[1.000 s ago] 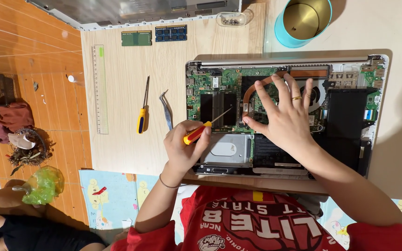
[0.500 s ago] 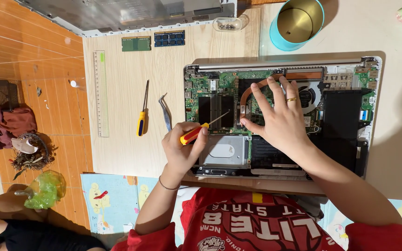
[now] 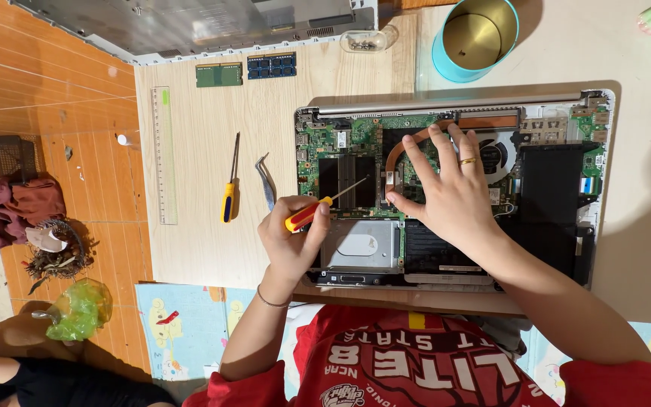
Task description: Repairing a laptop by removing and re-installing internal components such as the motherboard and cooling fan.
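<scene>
An opened laptop lies bottom-up with its green board, copper heat pipe and black battery exposed. My left hand grips a red-and-yellow screwdriver. Its thin shaft points up and right over the dark memory slot area. My right hand, with a ring on one finger, rests palm down on the board with its fingers spread. Its thumb touches the board beside the heat pipe. A silver drive sits just right of my left hand.
On the pale wooden board lie a yellow-handled screwdriver, tweezers, a clear ruler and two memory modules. The laptop's removed cover, a small clear screw container and a teal tin sit at the far edge.
The view has drifted slightly. Both hands stay on the laptop in nearly the same places, the screwdriver still in my left hand.
</scene>
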